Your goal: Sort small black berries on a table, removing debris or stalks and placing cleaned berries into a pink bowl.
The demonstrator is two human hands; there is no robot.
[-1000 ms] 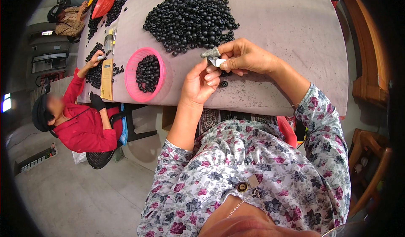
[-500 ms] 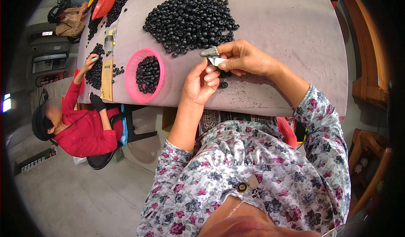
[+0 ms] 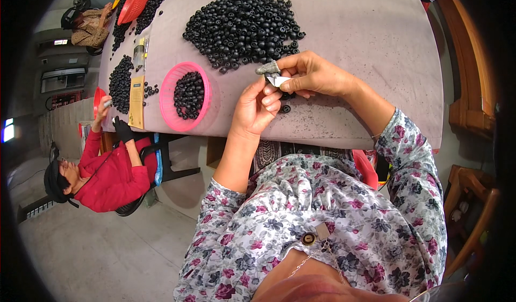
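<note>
Head view: hands (image 3: pixel 285 89) pinched together

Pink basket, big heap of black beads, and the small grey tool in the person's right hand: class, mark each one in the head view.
pink basket (image 3: pixel 171 89): head view, on its left rim.
heap of black beads (image 3: pixel 242 25): head view, middle of the pile.
grey tool (image 3: pixel 268 68): head view, on its grey tip above the right hand (image 3: pixel 314 76).

Both hands' grip, left hand (image 3: pixel 259 110) and right hand (image 3: pixel 310 75), on a small grey tool (image 3: pixel 270 72) beside black beads (image 3: pixel 242 25).
</note>
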